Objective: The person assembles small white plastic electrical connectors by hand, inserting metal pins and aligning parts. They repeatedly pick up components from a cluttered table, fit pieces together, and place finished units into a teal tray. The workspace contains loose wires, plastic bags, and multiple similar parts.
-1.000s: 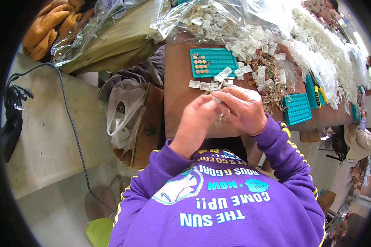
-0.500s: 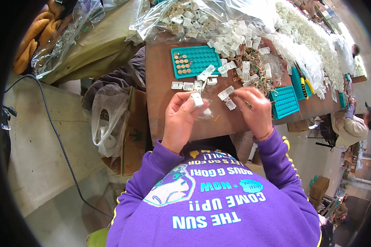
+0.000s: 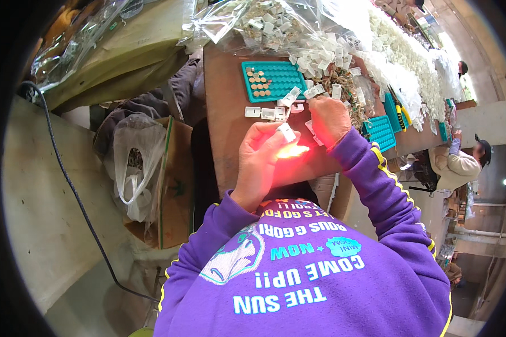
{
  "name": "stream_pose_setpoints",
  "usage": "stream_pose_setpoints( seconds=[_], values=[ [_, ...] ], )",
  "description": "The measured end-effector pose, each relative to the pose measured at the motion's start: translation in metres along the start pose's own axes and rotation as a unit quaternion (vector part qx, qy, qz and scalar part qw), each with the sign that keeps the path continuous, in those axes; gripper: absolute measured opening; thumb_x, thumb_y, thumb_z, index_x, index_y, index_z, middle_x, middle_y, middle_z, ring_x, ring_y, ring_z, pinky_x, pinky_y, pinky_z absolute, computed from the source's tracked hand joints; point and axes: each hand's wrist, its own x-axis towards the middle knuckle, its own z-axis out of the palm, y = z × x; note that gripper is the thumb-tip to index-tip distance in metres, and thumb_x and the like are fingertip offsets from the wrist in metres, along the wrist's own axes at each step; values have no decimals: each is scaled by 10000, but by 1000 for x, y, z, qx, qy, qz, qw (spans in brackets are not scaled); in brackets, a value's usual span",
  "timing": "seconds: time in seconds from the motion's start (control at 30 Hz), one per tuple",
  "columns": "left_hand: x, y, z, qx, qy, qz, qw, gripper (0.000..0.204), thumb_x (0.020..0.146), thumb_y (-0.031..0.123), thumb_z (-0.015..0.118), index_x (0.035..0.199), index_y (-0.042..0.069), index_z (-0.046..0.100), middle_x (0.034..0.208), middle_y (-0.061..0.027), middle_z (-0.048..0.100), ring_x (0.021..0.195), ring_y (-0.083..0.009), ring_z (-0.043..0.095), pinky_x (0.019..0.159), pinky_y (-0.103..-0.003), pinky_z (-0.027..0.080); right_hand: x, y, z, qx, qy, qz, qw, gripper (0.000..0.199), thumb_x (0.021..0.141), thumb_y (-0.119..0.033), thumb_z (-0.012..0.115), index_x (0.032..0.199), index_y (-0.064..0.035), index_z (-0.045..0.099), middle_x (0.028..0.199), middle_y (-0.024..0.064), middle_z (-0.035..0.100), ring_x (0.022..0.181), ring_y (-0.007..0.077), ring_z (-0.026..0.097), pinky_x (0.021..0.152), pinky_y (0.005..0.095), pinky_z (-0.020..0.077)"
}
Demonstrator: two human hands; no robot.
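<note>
A small white plastic case [image 3: 287,132] is pinched between the thumb and fingers of my left hand [image 3: 254,163], above the near part of the brown table. Bright red-white light [image 3: 292,150] glows just below the case and tints both hands. My right hand [image 3: 330,121] is at the edge of a heap of white cases [image 3: 323,59] and thin tangled wires [image 3: 347,90]. Its fingers are curled, and what they hold, if anything, is hidden. Several white cases [image 3: 268,113] lie beyond my left hand, next to a teal tray [image 3: 289,74] partly filled with round coin-like discs [image 3: 260,86].
Another teal tray [image 3: 381,133] lies right of my right hand, near yellow-handled pliers [image 3: 401,115]. Clear plastic sheeting [image 3: 219,22] covers the far side. Left of the table stand a cardboard box [image 3: 177,196] and a thin plastic bag [image 3: 134,174]. A co-worker [image 3: 452,160] sits at far right.
My right hand has moved away from me to the heap's edge. Red light now glows by the case in my left hand. The whole view has shifted slightly.
</note>
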Motion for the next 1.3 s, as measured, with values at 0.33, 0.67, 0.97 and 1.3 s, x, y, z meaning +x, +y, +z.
stream_pose_setpoints(
  seconds=[0.33,0.67,0.97,1.3],
  values=[
    [1,1,0,-37,-8,-25,999,191,991,108,545,1151,5,540,1106,-162,647,1071,-301,652,942,-443,539,-4,16,-4,269,90,33,958,98,787,-119,678,856,-51,691,815,155,681,760,330,672,694,393,544],
    [3,-1,4,-1,19,7,1000,153,963,63,575,1100,-1,547,1084,-161,646,1040,-285,661,921,-429,549,-28,10,-27,773,-90,6,629,99,940,-47,614,904,39,647,851,100,703,745,119,665,668,228,521],
    [5,-1,2,-4,14,22,1000,147,956,59,583,1094,13,564,1090,-148,656,1108,-282,642,957,-408,531,-39,-7,-14,779,-16,11,627,101,910,-78,673,898,22,676,722,18,650,640,51,596,554,198,471],
    [1,-2,1,59,10,33,998,175,968,74,574,1122,-5,558,1136,-138,639,1092,-248,635,990,-392,499,-41,-29,-18,554,174,26,814,65,803,-39,731,851,-20,691,711,76,630,585,147,613,534,261,474]
  ],
)
